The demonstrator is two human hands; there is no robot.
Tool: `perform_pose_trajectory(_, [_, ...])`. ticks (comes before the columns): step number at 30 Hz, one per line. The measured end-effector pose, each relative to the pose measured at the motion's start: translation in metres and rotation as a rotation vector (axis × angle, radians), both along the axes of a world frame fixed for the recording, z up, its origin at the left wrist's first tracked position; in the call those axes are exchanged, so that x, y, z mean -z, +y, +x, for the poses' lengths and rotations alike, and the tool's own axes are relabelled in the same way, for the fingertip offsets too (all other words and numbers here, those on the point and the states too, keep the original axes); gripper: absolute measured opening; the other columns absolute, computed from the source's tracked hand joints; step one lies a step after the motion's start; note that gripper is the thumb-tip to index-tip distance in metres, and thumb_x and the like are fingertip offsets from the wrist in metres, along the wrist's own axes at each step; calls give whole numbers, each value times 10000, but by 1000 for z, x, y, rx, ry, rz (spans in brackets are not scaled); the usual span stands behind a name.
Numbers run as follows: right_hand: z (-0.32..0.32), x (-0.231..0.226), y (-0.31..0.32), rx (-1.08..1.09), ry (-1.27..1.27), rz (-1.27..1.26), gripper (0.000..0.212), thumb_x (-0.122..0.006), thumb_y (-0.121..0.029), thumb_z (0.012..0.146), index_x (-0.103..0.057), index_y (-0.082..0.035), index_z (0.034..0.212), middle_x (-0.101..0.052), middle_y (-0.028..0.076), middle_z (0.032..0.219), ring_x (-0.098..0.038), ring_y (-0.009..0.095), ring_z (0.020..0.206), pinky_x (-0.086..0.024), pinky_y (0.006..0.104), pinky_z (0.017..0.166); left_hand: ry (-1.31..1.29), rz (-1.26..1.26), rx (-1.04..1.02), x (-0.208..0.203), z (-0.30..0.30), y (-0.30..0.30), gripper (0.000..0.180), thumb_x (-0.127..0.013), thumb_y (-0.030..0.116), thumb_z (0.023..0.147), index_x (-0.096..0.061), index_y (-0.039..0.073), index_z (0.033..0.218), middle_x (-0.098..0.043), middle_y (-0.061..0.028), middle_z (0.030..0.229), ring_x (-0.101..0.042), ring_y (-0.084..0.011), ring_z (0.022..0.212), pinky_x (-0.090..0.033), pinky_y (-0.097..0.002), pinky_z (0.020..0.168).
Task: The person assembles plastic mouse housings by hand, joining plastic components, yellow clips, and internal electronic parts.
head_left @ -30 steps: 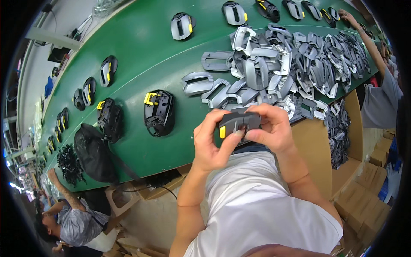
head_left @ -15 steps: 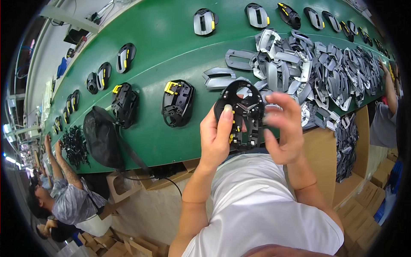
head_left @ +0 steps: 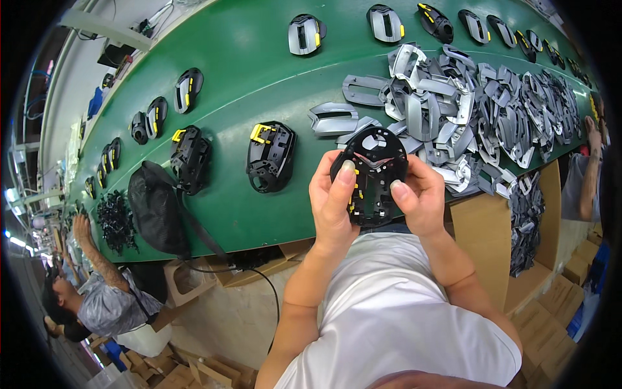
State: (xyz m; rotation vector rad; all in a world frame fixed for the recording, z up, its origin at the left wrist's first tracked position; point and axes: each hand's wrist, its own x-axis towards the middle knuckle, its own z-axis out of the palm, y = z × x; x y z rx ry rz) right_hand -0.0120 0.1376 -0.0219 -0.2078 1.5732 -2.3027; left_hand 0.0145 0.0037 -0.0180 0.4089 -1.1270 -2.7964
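Note:
My left hand point(head_left: 332, 202) grips the left side of a black computer mouse shell point(head_left: 372, 170), its thumb lying on the inner face. On the opposite side my right hand point(head_left: 422, 194) is closed on the same shell, thumb on the edge. The shell is held with its hollow inside showing, with small yellow parts along the left and a round opening near the top. Behind my hands lies a heap of grey plastic mouse covers point(head_left: 421, 117). To the left on the green table rest a mouse body point(head_left: 271, 157) and another mouse body point(head_left: 189, 159), both black with yellow parts.
Grey-and-black mice point(head_left: 306, 34) are spaced along the far strip of the green table point(head_left: 240, 84). A black mesh bag point(head_left: 154, 211) and a pile of small black parts point(head_left: 115, 220) lie left. An open cardboard box point(head_left: 483, 243) stands right. Other people point(head_left: 110, 298) work at both ends.
My right hand, apart from the shell before with fingers spread, has come in and closed on its right side. The mice on the far strip have shifted slightly left.

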Motion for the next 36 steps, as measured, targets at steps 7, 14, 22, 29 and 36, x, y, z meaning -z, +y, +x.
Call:
perform_pose_trajectory(7, [-2, 1, 1, 48, 118, 38, 336, -642, -121, 772, -543, 72, 1028, -587, 81, 937, -585, 129, 836, -486, 263, 783, 56, -35, -78, 8, 1, 8, 299, -596, 236, 839, -496, 7, 1002, -580, -56, 879, -560, -78, 754, -472, -209, 677])
perform_pose_trajectory(14, [-11, -1, 0, 37, 276, 199, 353, -677, -114, 680, -557, 58, 964, -608, 87, 861, -593, 123, 768, -491, 252, 719, 7, -108, -125, -1, -2, 13, 332, -590, 251, 848, -469, 7, 1038, -562, -55, 903, -537, -75, 760, -458, -214, 687])
perform_pose_trajectory(22, [-11, 1, 3, 105, 389, 203, 330, -669, -102, 666, -578, 53, 942, -610, 80, 831, -567, 114, 742, -459, 237, 692, 26, 3, -101, -10, -2, 19, 367, -593, 249, 848, -435, 10, 1078, -559, -64, 923, -552, -90, 785, -462, -215, 688])
perform_pose_trajectory(29, [-8, -2, 1, 77, 168, 196, 254, -625, -69, 717, -568, 36, 942, -569, 18, 772, -516, 57, 703, -434, 203, 644, 243, -414, -247, 11, -1, 22, 351, -606, 173, 832, -426, -22, 1063, -530, -117, 1008, -528, -127, 873, -428, -247, 797])
perform_pose_trajectory(36, [-17, -7, -2, 95, 271, 230, 230, -622, -56, 693, -583, 28, 904, -539, -11, 709, -456, 32, 637, -392, 186, 573, 166, -397, -207, 5, -1, 20, 328, -609, 172, 823, -447, -30, 1023, -508, -149, 1056, -511, -143, 890, -412, -268, 814])
